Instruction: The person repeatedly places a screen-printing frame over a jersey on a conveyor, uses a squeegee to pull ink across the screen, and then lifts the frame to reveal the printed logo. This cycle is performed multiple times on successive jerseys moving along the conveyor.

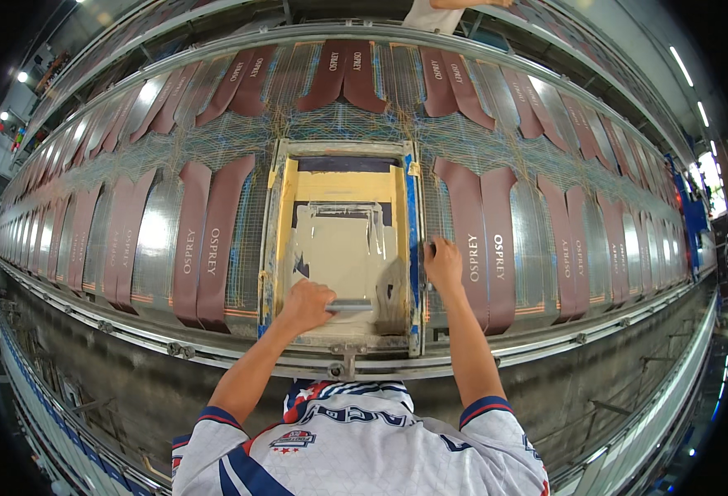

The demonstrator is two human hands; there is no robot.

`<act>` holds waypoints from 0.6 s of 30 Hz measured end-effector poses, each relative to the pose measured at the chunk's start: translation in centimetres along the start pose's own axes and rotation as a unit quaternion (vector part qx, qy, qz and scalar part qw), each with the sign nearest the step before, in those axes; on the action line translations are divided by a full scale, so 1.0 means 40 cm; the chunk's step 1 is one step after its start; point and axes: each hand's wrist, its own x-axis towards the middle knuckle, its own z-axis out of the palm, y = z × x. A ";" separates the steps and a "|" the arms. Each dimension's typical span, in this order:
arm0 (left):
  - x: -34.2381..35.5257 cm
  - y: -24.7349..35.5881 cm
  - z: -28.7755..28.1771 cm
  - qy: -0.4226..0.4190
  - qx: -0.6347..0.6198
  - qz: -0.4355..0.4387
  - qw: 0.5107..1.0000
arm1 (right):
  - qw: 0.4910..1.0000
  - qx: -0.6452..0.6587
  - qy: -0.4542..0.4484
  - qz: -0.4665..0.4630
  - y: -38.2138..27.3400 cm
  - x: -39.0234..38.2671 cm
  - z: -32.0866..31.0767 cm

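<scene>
long, lamp-lit workshop, strip lights [682, 66] up at rt. grey bar [351, 306] lying crosswise in near half of screen frame [274, 231], just to rt of l. hand [308, 306], approx square to frame's long axis. frame btwn both hands, pointing away from body, w/ pale ink [331, 248] spread inside & blue tape [414, 240] along rt side. l. hand nearer by far: wrapped round l. end of bar. r. hand [444, 263] just outside frame's rt side, a bit further fwd, w/ fingers part curled; can't tell if touching frame or holding anything. under frame, long table [157, 236] w/ maroon panels [463, 215] in pairs, pale lettering, coloured grid lines. beyond far edge, part of another person [434, 16].
</scene>
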 end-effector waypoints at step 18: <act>0.425 -0.290 -0.084 0.025 -0.041 -0.065 0.997 | 0.934 -0.027 -0.295 -0.200 -0.335 0.315 0.117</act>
